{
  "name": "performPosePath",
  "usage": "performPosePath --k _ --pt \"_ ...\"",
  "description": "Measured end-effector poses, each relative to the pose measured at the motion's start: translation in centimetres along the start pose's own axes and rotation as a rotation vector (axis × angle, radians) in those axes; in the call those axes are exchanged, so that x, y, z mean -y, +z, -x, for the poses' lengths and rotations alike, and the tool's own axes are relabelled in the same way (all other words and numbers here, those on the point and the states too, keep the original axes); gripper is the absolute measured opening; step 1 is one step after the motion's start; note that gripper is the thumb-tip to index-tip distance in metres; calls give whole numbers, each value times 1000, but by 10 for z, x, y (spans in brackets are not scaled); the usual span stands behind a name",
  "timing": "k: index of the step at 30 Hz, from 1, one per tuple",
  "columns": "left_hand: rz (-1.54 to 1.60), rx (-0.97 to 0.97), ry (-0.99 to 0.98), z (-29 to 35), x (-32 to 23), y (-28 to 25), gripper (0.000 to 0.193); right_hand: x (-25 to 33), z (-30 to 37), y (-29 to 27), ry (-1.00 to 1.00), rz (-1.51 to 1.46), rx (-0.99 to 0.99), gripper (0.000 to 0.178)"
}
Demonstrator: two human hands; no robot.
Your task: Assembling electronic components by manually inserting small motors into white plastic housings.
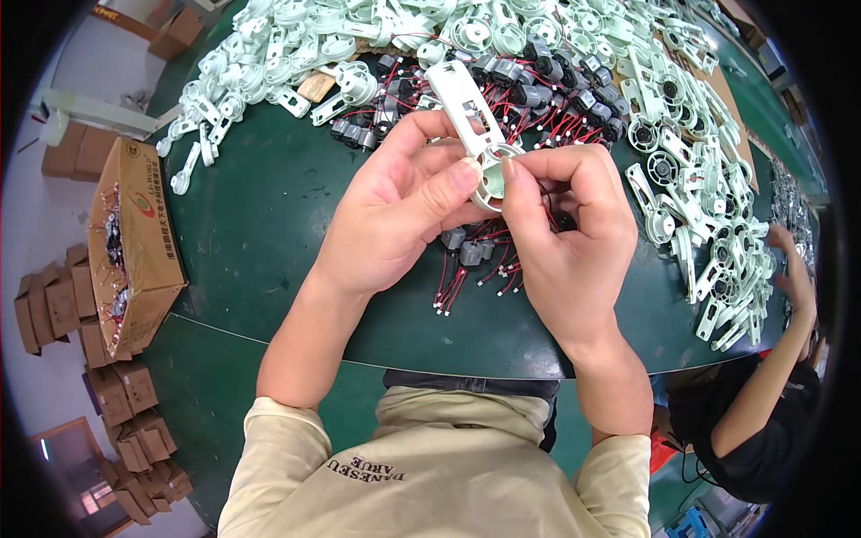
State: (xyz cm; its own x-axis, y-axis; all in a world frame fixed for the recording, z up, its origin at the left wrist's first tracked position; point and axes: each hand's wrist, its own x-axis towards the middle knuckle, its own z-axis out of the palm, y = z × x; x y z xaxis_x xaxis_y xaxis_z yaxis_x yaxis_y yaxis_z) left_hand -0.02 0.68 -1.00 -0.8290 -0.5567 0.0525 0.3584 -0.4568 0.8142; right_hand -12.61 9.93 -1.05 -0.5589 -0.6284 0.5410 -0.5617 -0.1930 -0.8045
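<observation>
A pale green plastic housing (468, 112), long and slotted with a round ring at its near end, is held tilted above the table. My left hand (395, 202) is closed round its side, thumb pressed by the ring. My right hand (574, 224) pinches the ring's right edge between thumb and forefinger. Thin wires and a dark round part (563, 220) show among the right fingers; I cannot tell whether that part is held. Below the hands lie several grey motors (470, 251) with red wires and white connectors.
Beyond my hands is a heap of wired grey motors (538, 94). Pale green housings (296, 45) pile along the back, and others, some with black round parts (664, 168), lie at right. A cardboard box (148, 242) stands left. Another person's arm (771, 377) reaches in at right.
</observation>
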Motion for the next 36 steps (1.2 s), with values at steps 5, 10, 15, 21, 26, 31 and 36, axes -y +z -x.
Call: performPosePath --k 5,10,15,21,26,31,36 --pt "-80 -30 8 1 1 2 38 -1 0 -2 -66 76 18 12" --pt "-101 -24 35 1 2 1 37 1 -1 -3 -41 70 42 12" --pt "-90 -25 56 1 2 3 38 0 -1 -2 -58 74 51 9" --pt "-196 -40 76 1 3 2 35 -1 -3 -5 -164 126 69 10" --pt "-205 -49 56 1 3 4 32 1 -2 -5 -106 114 100 9" --pt "-263 -29 36 1 3 0 30 1 -1 -2 -60 84 85 9" --pt "-172 -60 12 2 -2 4 30 3 0 -2 39 -26 52 8"
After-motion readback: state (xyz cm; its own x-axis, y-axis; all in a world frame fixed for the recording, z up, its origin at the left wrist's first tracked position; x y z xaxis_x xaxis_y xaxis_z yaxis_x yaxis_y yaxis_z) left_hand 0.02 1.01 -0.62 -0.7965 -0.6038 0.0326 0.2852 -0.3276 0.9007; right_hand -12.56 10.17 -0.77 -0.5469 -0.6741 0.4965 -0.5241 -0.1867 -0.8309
